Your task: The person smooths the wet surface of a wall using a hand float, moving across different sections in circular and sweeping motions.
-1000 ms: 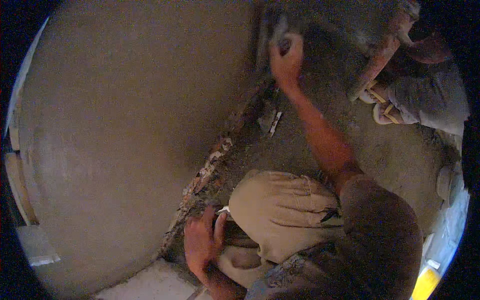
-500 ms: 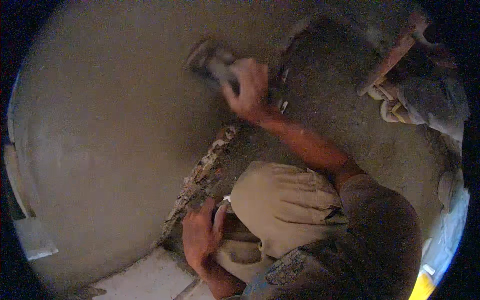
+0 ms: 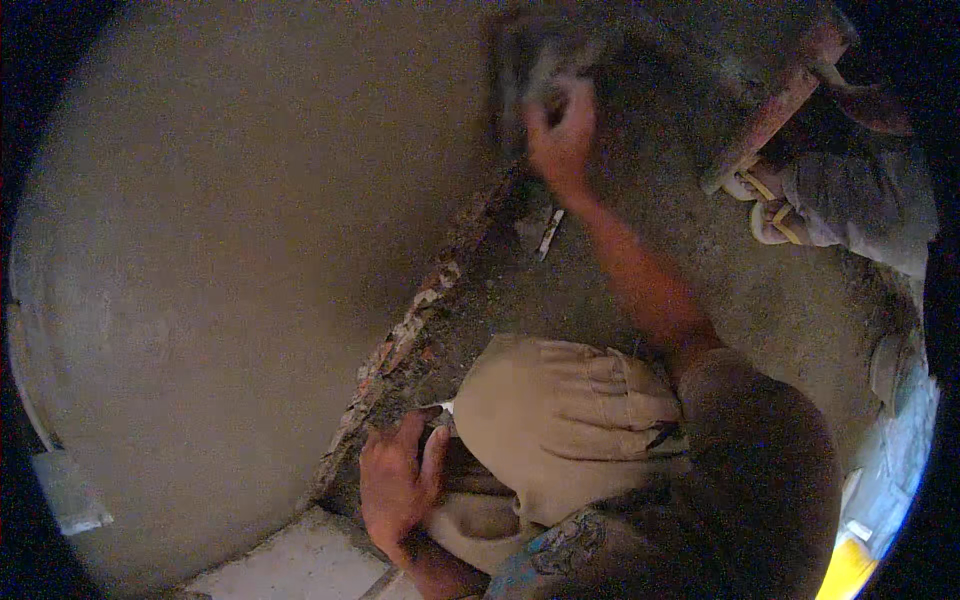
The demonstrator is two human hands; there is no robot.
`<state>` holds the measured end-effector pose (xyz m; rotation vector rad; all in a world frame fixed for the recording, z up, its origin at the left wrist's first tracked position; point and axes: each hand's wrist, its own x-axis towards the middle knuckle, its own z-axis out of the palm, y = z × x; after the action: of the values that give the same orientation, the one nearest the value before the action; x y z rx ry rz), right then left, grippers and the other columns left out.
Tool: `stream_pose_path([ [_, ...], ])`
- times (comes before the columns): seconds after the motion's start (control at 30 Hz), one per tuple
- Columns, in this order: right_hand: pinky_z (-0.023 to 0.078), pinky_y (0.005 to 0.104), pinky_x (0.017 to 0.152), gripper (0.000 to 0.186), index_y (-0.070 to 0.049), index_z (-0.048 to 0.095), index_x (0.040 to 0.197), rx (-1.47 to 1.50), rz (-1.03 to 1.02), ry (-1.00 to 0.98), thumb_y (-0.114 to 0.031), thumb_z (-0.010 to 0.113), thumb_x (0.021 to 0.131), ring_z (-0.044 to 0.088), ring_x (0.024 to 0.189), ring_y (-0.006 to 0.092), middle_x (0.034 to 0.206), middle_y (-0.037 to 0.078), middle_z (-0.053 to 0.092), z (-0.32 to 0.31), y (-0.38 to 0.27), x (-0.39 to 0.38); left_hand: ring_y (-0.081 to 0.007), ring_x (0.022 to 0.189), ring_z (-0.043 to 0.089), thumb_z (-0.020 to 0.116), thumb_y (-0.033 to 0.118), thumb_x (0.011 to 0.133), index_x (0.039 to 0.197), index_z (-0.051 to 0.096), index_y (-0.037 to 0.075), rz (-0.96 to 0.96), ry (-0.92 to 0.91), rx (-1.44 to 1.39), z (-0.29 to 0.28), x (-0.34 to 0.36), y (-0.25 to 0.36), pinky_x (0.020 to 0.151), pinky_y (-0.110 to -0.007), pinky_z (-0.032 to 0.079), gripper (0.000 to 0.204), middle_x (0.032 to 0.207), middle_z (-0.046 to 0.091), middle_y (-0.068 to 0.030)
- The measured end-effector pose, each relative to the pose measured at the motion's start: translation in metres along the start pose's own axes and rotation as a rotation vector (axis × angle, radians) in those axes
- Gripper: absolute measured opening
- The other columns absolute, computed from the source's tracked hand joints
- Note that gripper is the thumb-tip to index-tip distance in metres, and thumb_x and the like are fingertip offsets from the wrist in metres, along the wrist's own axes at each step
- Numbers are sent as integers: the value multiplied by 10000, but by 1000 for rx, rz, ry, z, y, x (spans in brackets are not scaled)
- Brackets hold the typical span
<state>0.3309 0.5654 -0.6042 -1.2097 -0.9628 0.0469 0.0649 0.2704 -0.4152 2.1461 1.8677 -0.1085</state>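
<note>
My right hand (image 3: 560, 130), at the top centre, grips a dark, motion-blurred hand float (image 3: 520, 60) against the grey plastered wall (image 3: 220, 250) near a corner. A broken, crumbly strip (image 3: 415, 315) runs along the wall's base. My left hand (image 3: 400, 470) is low beside this strip, fingers curled at a small pale object (image 3: 443, 408) that I cannot make out, next to my khaki-clad knee (image 3: 540, 390). A narrow pale piece (image 3: 550, 235) lies on the dirty floor below my right hand.
At the upper right are another person's feet in yellow-strapped sandals (image 3: 770, 220) and grey trousers, beside a reddish, dusty object (image 3: 780, 100). A white tile (image 3: 280, 555) lies at the lower left. A yellow object (image 3: 845, 570) shows at the lower right edge.
My right hand with the float swung left and down across the wall half a second ago, and is now back up and right near the corner. My left hand has barely moved.
</note>
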Motion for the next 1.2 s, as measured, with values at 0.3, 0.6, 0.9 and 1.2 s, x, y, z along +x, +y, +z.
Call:
stream_pose_path([
  [0.3,410,532,882,446,-31,578,1159,-17,-390,-272,-117,776,769,582,1028,413,1133,213,591,1,-48,-90,-497,885,611,591,313,992,1045,624,37,2,9,24,-3,-1,1,798,-574,468,282,922,674,-257],
  [0.6,442,402,896,252,-33,556,1093,-10,100,168,-51,682,876,544,978,271,1041,129,539,-8,87,56,-491,1195,492,586,339,1001,1260,590,50,-209,-216,-81,-2,19,0,1030,-559,367,388,1223,599,-263],
  [0.9,463,401,928,305,-30,577,1204,-35,4,134,-189,671,961,570,1055,261,1123,126,595,-50,147,176,-283,1443,353,701,402,909,1443,516,98,-448,-354,-278,47,11,-66,1215,-603,198,642,1537,435,-126],
  [1.2,471,369,897,313,-92,605,1250,209,78,104,-210,681,970,564,1061,195,1202,86,602,-98,275,304,-305,1385,409,683,394,923,1426,530,106,-268,-347,-240,64,24,-85,1176,-592,251,599,1496,474,-128],
])
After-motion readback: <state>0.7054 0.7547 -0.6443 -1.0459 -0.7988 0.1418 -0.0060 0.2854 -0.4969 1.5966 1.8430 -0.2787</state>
